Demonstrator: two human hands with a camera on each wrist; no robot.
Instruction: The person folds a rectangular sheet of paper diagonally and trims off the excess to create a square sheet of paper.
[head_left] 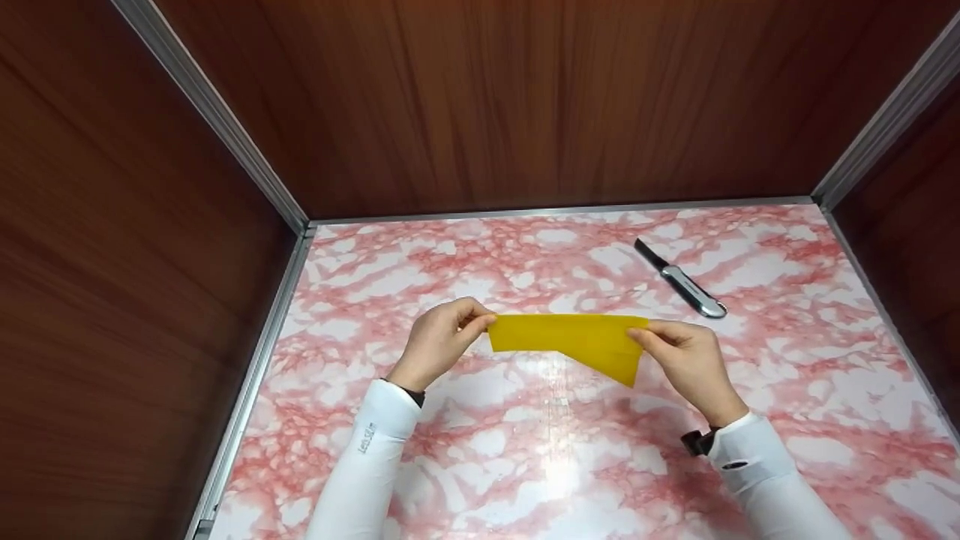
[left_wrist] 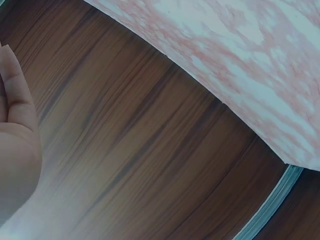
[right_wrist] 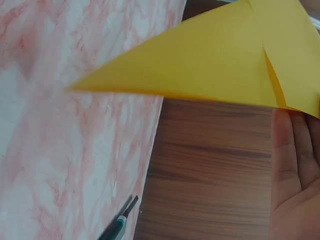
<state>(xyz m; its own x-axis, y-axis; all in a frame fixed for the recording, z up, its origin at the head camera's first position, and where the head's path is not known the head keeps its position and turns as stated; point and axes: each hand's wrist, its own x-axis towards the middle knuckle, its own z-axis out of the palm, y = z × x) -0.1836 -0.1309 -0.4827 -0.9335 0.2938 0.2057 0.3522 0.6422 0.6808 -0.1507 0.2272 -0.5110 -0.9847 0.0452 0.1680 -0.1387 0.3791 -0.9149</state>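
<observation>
A folded sheet of yellow paper point(head_left: 562, 335) is stretched between both hands above the table. Its top edge runs straight, and a pointed flap hangs lower on the right side. My left hand point(head_left: 442, 337) pinches the left end between thumb and fingers. At the other end, my right hand point(head_left: 690, 364) pinches the upper right corner. In the right wrist view the paper point(right_wrist: 215, 60) shows a crease and a long tapering point, with the right hand point(right_wrist: 297, 175) below it. Only part of the left hand point(left_wrist: 17, 135) appears in the left wrist view, without the paper.
A folding knife point(head_left: 686, 289) with its dark blade out lies on the table beyond the right hand. The pink-and-white marbled table point(head_left: 360, 285) is bordered by metal edging. Brown wood-grain panels point(head_left: 487, 105) rise at the back and both sides.
</observation>
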